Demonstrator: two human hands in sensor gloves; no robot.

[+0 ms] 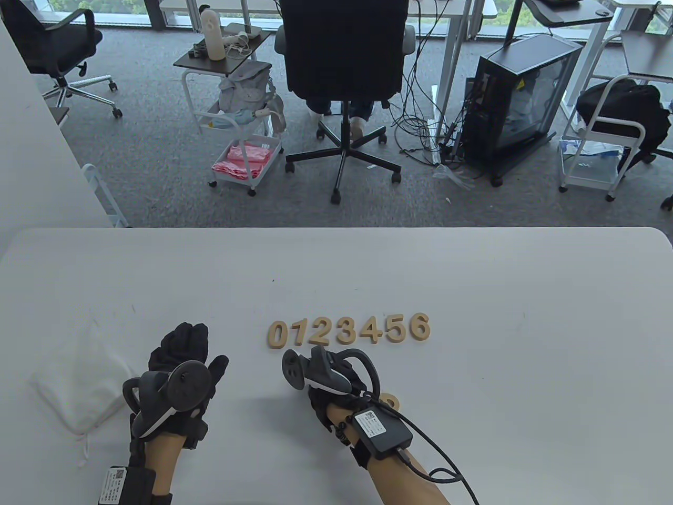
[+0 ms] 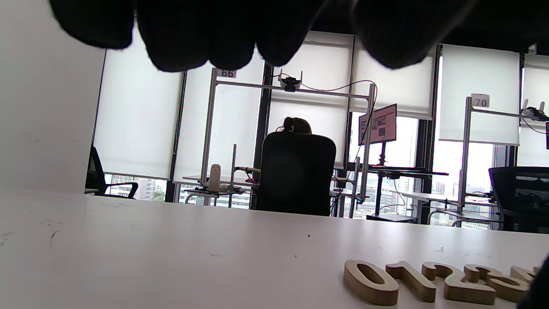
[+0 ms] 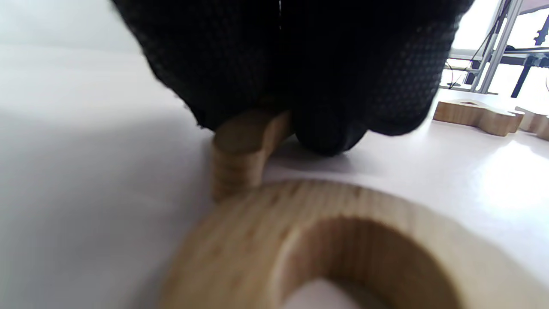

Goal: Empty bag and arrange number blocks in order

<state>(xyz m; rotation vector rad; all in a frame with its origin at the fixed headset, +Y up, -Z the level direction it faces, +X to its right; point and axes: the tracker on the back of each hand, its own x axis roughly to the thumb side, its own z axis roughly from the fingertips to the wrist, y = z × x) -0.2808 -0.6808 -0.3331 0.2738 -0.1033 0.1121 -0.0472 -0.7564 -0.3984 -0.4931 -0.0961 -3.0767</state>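
Wooden number blocks 0 to 6 [image 1: 349,332] lie in a row at the table's middle; the row's left end also shows in the left wrist view [image 2: 373,281]. My right hand [image 1: 342,381] is just below the row, its fingers hidden under the tracker. In the right wrist view its gloved fingertips [image 3: 326,128] are closed on the top of a wooden number block [image 3: 240,150]; I cannot read which number. A second loose block with a round hole [image 3: 317,240] lies right beside it and peeks out by my wrist [image 1: 390,402]. My left hand [image 1: 197,342] rests on the table, holding nothing.
The limp white bag [image 1: 79,386] lies on the table to the left of my left hand. The white table [image 1: 526,294] stretches past the row's right end. Office chairs and carts stand beyond the far edge.
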